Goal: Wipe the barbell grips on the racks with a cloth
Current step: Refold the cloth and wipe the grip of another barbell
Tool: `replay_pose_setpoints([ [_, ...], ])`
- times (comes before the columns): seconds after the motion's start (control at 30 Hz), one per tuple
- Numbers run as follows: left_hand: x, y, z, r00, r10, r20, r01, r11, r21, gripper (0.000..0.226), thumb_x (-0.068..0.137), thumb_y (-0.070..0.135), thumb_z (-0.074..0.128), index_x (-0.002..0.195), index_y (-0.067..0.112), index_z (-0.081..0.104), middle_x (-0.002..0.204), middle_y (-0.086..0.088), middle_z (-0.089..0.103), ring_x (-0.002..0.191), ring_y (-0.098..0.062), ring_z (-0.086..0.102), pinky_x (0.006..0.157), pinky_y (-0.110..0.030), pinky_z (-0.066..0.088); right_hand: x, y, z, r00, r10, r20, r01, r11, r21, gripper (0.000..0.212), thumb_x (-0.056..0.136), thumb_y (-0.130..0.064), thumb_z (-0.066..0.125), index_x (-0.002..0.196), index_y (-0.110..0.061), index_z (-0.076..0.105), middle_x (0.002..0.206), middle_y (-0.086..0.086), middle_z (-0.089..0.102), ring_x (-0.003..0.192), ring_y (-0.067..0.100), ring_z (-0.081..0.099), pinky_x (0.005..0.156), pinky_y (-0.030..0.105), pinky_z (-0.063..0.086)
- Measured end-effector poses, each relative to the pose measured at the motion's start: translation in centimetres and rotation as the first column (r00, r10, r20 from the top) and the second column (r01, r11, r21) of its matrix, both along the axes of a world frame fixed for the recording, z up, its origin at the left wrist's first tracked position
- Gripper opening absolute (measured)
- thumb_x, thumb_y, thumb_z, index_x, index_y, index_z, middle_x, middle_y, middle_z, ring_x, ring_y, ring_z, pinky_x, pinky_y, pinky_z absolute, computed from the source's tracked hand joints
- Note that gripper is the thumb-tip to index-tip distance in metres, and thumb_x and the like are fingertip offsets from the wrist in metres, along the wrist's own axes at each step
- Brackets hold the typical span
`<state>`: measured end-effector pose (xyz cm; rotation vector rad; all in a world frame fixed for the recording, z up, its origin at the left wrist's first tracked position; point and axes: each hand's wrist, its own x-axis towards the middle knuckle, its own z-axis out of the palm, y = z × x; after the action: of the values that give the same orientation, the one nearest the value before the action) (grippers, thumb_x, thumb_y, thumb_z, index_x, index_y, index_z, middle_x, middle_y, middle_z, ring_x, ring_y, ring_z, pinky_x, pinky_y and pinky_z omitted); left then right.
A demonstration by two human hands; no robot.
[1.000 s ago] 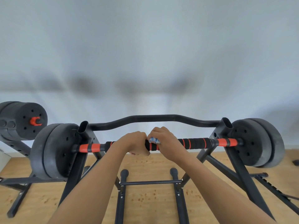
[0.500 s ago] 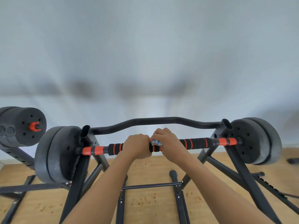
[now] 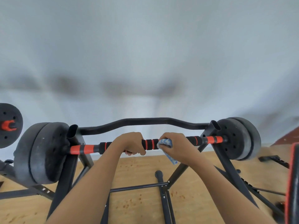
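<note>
- The left hand (image 3: 131, 143) is closed round the barbell grip (image 3: 150, 144). Its fingers curl over the top, and a fingertip (image 3: 129, 153) shows beneath the bar.
- The right hand (image 3: 178, 147) sits just beside it on the same bar, knuckles up. Its fingers are curled tight over the cloth (image 3: 165, 142) and press it against the grip.
- The cloth is blue and white. A bunched part shows at the thumb side of the right hand, and a loose end hangs below the bar.
- The grip is black foam with orange rings. A short stretch of it shows between the two hands, and more shows beyond each hand.
- The barbell (image 3: 79, 149) lies level across the rack (image 3: 71, 167), resting on both uprights. Its orange and black sleeves run out to the left plates (image 3: 42, 152) and the right plates (image 3: 237, 138).
- A black curved bar (image 3: 139, 122) joins the tops of the uprights behind the hands.
- At the left edge, a second plate (image 3: 9, 125) with an orange collar sits on another stand.
- The rack stands on a wooden floor (image 3: 137, 167) before a pale wall (image 3: 145, 54).
- A red and black object (image 3: 292, 183) stands at the right edge, too blurred to identify.
</note>
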<state>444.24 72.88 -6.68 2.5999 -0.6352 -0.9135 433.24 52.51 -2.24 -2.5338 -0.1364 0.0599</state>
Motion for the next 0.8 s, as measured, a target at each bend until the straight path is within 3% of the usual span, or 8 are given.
replay_pose_setpoints([
  [0.17, -0.3, -0.2, -0.1, 0.997, 0.004, 0.082, -0.010, 0.998, 0.065, 0.027, 0.077, 0.038, 0.076, 0.091, 0.016, 0.071, 0.064, 0.001, 0.070, 0.053, -0.015, 0.070, 0.073, -0.035, 0.064, 2.1, 1.7, -2.5, 0.995, 0.054, 0.082, -0.054, 0.999, -0.003, 0.006, 0.090, -0.032, 0.069, 0.090, -0.026, 0.069, 0.084, -0.013, 0.065, 0.082, 0.007, 0.062, 0.077, 0.031, 0.055],
  [0.43, -2.6, -0.3, -0.1, 0.930, 0.048, 0.363, -0.097, 0.988, 0.117, 0.017, 0.075, 0.035, 0.074, 0.086, 0.027, 0.064, 0.075, 0.005, 0.064, 0.068, -0.016, 0.065, 0.069, -0.032, 0.060, 2.6, 2.2, -3.9, 0.986, -0.014, 0.169, 0.025, 0.998, -0.062, 0.015, 0.087, -0.030, 0.069, 0.082, -0.026, 0.055, 0.076, -0.013, 0.057, 0.071, 0.010, 0.058, 0.066, 0.029, 0.055],
  [0.63, -5.0, -0.1, -1.2, 0.771, -0.006, 0.637, -0.083, 0.990, 0.110, 0.013, 0.089, 0.032, 0.062, 0.083, 0.024, 0.055, 0.066, 0.006, 0.052, 0.058, -0.015, 0.054, 0.057, -0.029, 0.040, 3.0, 2.3, -3.0, 0.996, -0.024, 0.087, 0.030, 0.997, -0.072, 0.016, 0.092, -0.030, 0.067, 0.084, -0.018, 0.060, 0.075, -0.006, 0.062, 0.070, 0.016, 0.061, 0.069, 0.035, 0.059],
  [0.8, -6.9, -0.5, -2.8, 0.665, -0.036, 0.746, -0.100, 0.985, 0.138, 0.021, 0.086, 0.024, 0.066, 0.074, 0.021, 0.048, 0.057, 0.007, 0.043, 0.051, -0.017, 0.047, 0.052, -0.028, 0.032, 2.0, 2.1, -2.8, 0.998, -0.034, 0.057, 0.037, 0.997, -0.061, 0.016, 0.092, -0.031, 0.066, 0.083, -0.019, 0.060, 0.073, -0.007, 0.063, 0.068, 0.017, 0.062, 0.067, 0.036, 0.060],
])
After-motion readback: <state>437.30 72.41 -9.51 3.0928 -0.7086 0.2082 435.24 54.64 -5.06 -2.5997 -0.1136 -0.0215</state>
